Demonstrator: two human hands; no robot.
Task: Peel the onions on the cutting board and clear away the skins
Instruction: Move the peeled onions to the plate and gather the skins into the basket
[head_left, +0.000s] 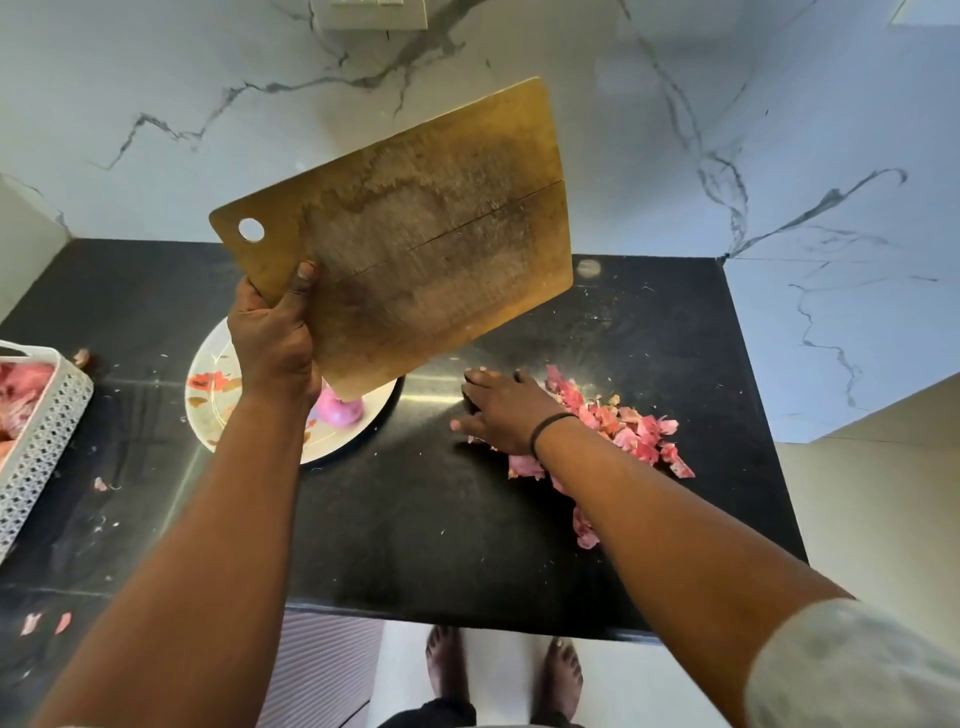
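L hand (272, 338) gripping wooden cutting board (415, 228) near its handle end, thumb curled over the top face, fingers behind it. Board is hanging tilted in the air above the black counter (415, 519), hang-hole corner pointing left, lower corner over the plate (208, 410). Board face bare, stained, w/ a long crack running across it.

R hand (501, 408) lying flat on the counter just right of the plate, fingers straight and spread, not gripping anything; black band on its wrist. Pink onion skins (628, 431) are piling against the far side of that hand and trailing under the forearm toward the counter's near edge.

Peeled onion (340, 410) sitting on the plate, partly hidden by L wrist and board corner.

White perforated basket (41, 431) well left of the plate, pinkish contents inside — can't tell what exactly. A few stray skin bits on the counter nr the basket.
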